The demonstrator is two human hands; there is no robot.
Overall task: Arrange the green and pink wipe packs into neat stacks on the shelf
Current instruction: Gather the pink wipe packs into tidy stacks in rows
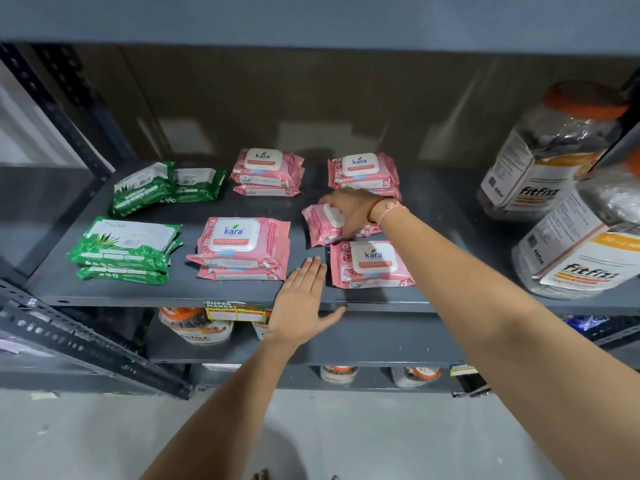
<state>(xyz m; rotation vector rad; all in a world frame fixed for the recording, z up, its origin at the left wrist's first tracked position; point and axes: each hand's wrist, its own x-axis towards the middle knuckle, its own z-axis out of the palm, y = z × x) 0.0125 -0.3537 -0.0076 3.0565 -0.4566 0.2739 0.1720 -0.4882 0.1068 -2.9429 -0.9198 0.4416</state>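
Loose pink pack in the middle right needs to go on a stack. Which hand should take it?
Right. The right hand is already closed on the tilted pink pack, between the back stack and front stack. The left hand lies flat and empty at the shelf edge.

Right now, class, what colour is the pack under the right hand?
Pink, with a white lid: the pack under the right hand, head view.

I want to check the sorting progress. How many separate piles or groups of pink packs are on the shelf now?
5. Back middle pile; back right pile; front middle pile; front right pile; and one tilted pink pack under the right hand. Packs lower in each pile may be hidden.
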